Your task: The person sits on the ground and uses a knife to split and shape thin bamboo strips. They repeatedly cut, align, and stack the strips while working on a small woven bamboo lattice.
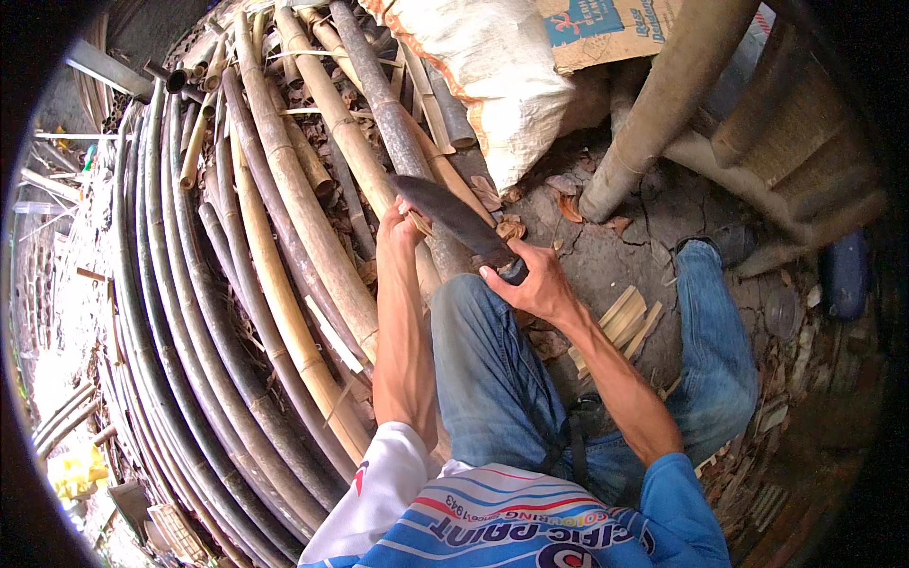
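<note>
A machete point(447, 214) with a broad dark blade lies slantwise in front of me, its tip toward the upper left. My right hand point(540, 281) is closed round its dark handle, above my bent knee. Close to the blade's far end, my left hand point(402, 224) is closed on a short pale bamboo piece point(420, 223). The blade hides part of that piece and some of the fingers. Several split bamboo strips point(620, 324) lie on the ground between my legs.
Long bamboo poles point(284, 170) lie side by side along my left. Ahead stands a white woven sack point(507, 95), with a printed cardboard piece point(606, 47) behind it. A thick bamboo frame point(663, 109) rises at the right. Dry leaves litter the cracked ground.
</note>
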Tool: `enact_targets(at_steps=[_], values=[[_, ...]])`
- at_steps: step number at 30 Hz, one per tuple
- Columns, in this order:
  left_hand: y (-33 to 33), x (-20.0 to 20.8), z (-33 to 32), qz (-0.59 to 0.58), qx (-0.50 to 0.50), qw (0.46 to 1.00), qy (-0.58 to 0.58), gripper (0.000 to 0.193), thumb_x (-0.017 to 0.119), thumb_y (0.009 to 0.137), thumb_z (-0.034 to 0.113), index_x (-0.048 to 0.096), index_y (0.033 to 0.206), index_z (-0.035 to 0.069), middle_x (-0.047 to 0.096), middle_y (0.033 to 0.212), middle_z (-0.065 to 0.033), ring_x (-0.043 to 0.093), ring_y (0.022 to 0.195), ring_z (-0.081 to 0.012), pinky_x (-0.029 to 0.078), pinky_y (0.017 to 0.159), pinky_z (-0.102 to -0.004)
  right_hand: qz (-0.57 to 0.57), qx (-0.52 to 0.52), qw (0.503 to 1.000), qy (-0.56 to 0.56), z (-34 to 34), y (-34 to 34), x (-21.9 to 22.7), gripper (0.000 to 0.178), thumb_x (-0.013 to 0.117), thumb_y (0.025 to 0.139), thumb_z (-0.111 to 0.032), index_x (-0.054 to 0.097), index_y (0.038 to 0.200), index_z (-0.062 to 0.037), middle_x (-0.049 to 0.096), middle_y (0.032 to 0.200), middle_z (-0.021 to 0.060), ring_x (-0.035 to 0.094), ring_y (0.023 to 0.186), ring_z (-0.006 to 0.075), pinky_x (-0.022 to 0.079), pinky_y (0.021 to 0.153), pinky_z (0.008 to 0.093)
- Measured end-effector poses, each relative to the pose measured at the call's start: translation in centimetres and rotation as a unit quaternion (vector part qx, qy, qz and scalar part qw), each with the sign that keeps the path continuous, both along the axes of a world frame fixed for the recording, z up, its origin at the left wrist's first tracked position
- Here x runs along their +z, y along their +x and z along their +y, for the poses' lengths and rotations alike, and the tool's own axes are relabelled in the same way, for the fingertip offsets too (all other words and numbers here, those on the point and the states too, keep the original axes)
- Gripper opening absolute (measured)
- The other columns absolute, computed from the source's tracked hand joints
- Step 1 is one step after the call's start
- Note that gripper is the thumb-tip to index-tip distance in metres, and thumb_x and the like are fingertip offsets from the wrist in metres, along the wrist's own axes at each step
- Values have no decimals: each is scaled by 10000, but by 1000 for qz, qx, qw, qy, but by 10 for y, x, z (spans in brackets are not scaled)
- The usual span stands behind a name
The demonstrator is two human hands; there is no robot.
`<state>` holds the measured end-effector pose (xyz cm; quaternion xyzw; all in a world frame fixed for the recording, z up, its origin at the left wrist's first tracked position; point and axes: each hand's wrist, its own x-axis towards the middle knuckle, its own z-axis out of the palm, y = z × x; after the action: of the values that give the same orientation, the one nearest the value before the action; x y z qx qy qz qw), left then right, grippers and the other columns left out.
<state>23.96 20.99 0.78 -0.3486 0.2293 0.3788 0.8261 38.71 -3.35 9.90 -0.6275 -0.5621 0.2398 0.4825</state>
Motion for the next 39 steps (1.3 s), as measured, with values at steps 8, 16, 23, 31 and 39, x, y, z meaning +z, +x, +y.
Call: enact_targets(at_steps=[8,16,23,31,39], values=[[-7,24,-45,-191,-47,976,97,129,534,967,42,456,986,-60,413,675,-45,416,600,-142,409,558,-274,-99,60,993,19,0,-3,-8,241,732,751,-180,557,796,-21,586,690,143,619,645,315,478,582,395],[-6,36,-43,-157,-58,982,87,158,524,965,58,493,1003,-92,400,625,-45,406,533,-139,377,492,-260,-101,41,994,1,-6,-9,-9,257,732,752,-212,581,850,-29,637,755,172,656,726,365,519,624,429],[-9,31,-49,-149,-28,980,131,183,526,980,55,458,1061,-94,403,689,-40,420,590,-137,394,540,-259,-116,52,992,7,-12,-7,-24,259,729,751,-215,576,862,-37,634,760,166,651,725,367,520,630,437],[-5,42,-53,-129,-22,986,102,196,517,985,93,482,1013,-98,406,649,-30,407,535,-136,384,511,-269,-102,15,994,-22,-8,-7,-37,262,730,748,-216,573,861,-39,628,747,164,650,707,362,517,620,437],[-23,42,-39,395,-193,783,440,277,579,987,291,587,1060,23,462,716,34,362,500,-50,277,399,-211,24,-78,993,-88,-9,11,-30,287,722,807,-242,593,841,12,597,645,156,647,622,285,479,577,382]])
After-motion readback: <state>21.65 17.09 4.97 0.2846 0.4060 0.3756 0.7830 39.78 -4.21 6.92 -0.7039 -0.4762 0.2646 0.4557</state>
